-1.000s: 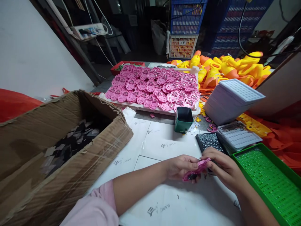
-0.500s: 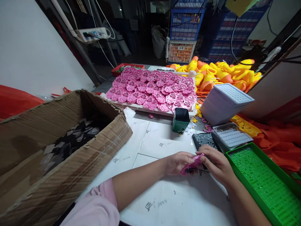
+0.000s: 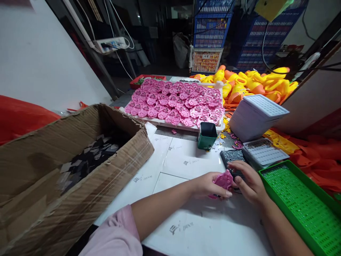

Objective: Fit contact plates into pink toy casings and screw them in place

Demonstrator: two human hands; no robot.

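Note:
My left hand (image 3: 210, 185) is closed on a moulded pink plastic piece (image 3: 224, 180), gripping it between thumb and fingers above the white tabletop (image 3: 186, 209). Just to its right, my right hand (image 3: 249, 183) has thumb and forefinger apart, close to the piece's right edge; I see nothing held between them, though its lower fingers are partly hidden. Behind that hand lies a black tray of small shiny parts (image 3: 234, 156), partly covered by my fingers. Many similar pink pieces (image 3: 173, 101), some with dark patterns, fill a white tray at the back.
A cardboard box (image 3: 128, 156) with dark flat pieces stands left. A green cup (image 3: 207, 137) sits before the pink pieces. At right are stacked white trays (image 3: 255, 115) and a green perforated tray (image 3: 301, 202). Yellow and orange duck-like parts (image 3: 247, 83) are piled behind.
My right fingers have come away from the pink piece, which now shows its broad face upward in my left hand. The whole view has shifted slightly.

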